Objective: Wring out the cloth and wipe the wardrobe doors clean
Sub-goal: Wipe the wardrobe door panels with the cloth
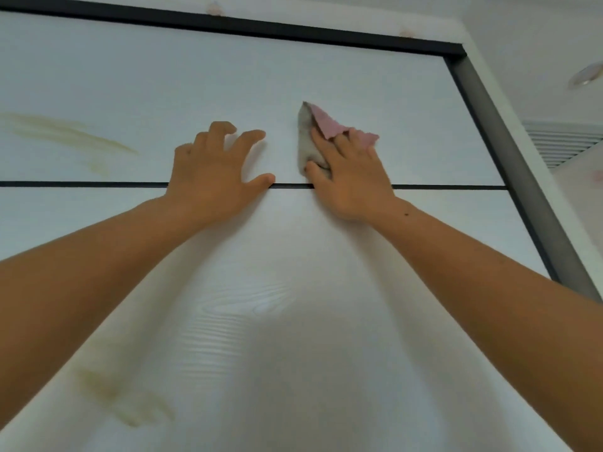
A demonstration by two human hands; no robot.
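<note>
Our grip is the right hand. It lies flat with the fingers nearly straight, pressing the cloth against the wardrobe door rather than pinching it. A pink fold of the cloth lies over the fingertips, and the grey part shows above and to the left of the thumb. The cloth's long axis runs up the door from the thumb to a pointed tip. It sits just above the dark groove that splits the panels.

Just beside it, our left hand rests on the door with fingers spread, holding nothing, its thumb on the groove.

Beyond that hand, well off to the left on the same upper panel, lies the upper stain, a yellowish streak. The lower stain sits down and to the left on the lower panel. The dark frame is near on the right.

We judge that the next stroke must travel left, away from the frame. The bracing hand lies between cloth and streak, so it would have to lift or shift first.
</note>
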